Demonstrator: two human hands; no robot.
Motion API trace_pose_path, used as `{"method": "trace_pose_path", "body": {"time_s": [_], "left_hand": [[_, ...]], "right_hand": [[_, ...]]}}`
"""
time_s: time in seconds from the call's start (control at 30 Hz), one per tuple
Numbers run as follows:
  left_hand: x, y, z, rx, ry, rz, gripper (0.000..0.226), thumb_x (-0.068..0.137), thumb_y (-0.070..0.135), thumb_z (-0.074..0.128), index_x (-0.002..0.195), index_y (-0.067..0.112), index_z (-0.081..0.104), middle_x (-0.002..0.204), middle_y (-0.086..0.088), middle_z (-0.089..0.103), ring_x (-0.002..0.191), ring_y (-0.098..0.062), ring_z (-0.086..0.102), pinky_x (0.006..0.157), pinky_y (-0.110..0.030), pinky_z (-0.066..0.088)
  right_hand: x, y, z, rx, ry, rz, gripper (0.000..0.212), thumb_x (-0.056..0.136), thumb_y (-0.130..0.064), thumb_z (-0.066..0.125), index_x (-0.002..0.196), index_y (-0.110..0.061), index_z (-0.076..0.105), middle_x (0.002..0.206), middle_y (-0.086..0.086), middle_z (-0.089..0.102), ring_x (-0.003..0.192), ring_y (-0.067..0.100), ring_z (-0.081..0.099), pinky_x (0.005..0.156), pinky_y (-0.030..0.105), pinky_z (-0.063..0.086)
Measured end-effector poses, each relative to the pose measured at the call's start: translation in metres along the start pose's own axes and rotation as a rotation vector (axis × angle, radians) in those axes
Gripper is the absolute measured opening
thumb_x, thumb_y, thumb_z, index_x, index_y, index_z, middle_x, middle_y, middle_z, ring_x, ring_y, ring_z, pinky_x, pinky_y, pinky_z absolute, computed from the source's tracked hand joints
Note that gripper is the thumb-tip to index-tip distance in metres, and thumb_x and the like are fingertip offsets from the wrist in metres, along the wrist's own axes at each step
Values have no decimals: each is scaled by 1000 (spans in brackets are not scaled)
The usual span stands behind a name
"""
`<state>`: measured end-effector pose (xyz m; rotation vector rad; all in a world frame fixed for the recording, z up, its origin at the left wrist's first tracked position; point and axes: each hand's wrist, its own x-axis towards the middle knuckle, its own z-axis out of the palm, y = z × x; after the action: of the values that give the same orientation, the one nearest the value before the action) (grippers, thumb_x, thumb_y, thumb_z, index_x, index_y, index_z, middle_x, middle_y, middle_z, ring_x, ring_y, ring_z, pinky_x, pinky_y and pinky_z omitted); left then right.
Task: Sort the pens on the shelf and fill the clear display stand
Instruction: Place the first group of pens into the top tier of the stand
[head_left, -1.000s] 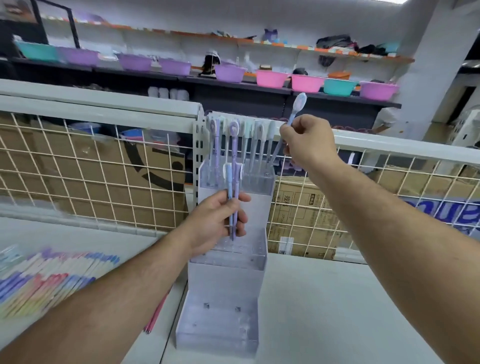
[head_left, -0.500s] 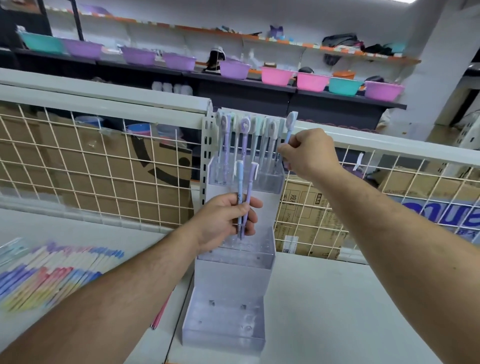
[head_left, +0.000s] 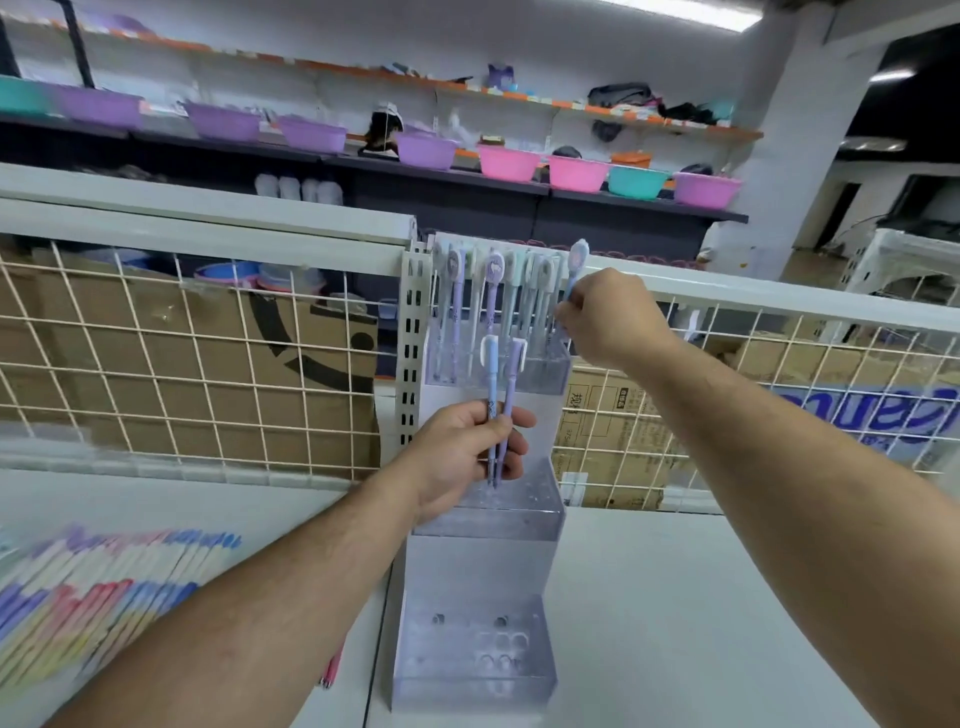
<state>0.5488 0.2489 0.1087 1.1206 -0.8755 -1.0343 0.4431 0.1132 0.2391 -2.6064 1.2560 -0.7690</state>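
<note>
While the right grip (head_left: 613, 317) pinches a blue pen (head_left: 577, 258) over the top tier of the clear display stand (head_left: 478, 571), a straight, gentle drop into the slot beneath looks best, with the left grip (head_left: 462, 457) lower down clutching two more pens (head_left: 501, 384).

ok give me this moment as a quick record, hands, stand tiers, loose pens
left hand: holds two pens before the stand
right hand: pinches one pen at top tier's right end
top tier: row of upright pens
bottom tier: no pens, holes bare
loose pens: in rows on the shelf, far left
</note>
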Motion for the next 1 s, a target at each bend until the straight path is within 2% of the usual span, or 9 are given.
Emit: {"method": "trace_pose_path", "body": {"time_s": [0.3, 0.47, 0.6, 0.7, 0.77, 0.83, 0.93, 1.0], "left_hand": [[0, 0, -1, -6, -14, 2, 22, 104, 12, 46, 107, 5, 66, 79, -8, 64, 71, -22, 62, 84, -44, 55], [0, -1, -2, -3, -13, 9, 21, 104, 13, 46, 106, 7, 66, 79, -9, 63, 72, -22, 62, 85, -45, 55], [1, -1, -2, -2, -8, 5, 20, 104, 12, 47, 105, 7, 67, 80, -9, 63, 72, -22, 61, 87, -46, 54], [1, -1, -1, 11, 4, 3, 20, 104, 12, 47, 105, 8, 67, 80, -9, 63, 72, -23, 61, 86, -45, 55], [0, 0, 0, 18, 11, 0, 20, 104, 12, 48, 105, 8, 67, 79, -9, 63, 72, -22, 61, 85, -44, 55], [-1, 1, 1, 31, 14, 1, 20, 104, 12, 47, 105, 8, 67, 79, -8, 63, 72, -22, 62, 85, -44, 55], [-2, 3, 3, 23, 15, -6, 21, 104, 12, 46, 105, 7, 66, 79, -9, 65, 73, -24, 62, 84, -46, 55], [-5, 6, 4, 21, 17, -8, 21, 104, 14, 46, 104, 8, 66, 80, -10, 67, 75, -25, 63, 79, -44, 56]], "right_hand": [[-6, -11, 1, -69, 3, 39, 25, 101, -15, 50, 79, -9, 60, 71, 6, 56, 57, 16, 49, 46, 25, 30], [-11, -8, 6, -14, 33, 44, 27, 103, -22, 53, 79, -10, 60, 70, 4, 57, 56, 13, 49, 46, 24, 31], [-17, -4, 11, -56, 12, 39, 41, 102, -28, 57, 64, -17, 50, 62, 0, 51, 52, 13, 46, 46, 24, 29], [-18, -2, 12, -33, -15, 77, 42, 96, -38, 65, 63, -13, 56, 58, 2, 54, 49, 18, 47, 49, 25, 36], [-24, -1, 11, 4, 45, 92, 45, 95, -44, 65, 64, -12, 57, 56, 1, 52, 47, 18, 44, 49, 28, 37], [-36, -1, 11, 93, 84, 78, 43, 98, -42, 62, 67, -12, 59, 59, 1, 55, 50, 15, 47, 50, 26, 37], [-61, -4, 10, 344, -83, 47, 32, 96, -34, 67, 79, -7, 65, 69, 1, 61, 58, 11, 52, 53, 23, 40], [-73, -5, 13, 402, -205, 21, 24, 93, -30, 71, 80, -10, 67, 72, -2, 65, 62, 7, 56, 56, 20, 43]]}}
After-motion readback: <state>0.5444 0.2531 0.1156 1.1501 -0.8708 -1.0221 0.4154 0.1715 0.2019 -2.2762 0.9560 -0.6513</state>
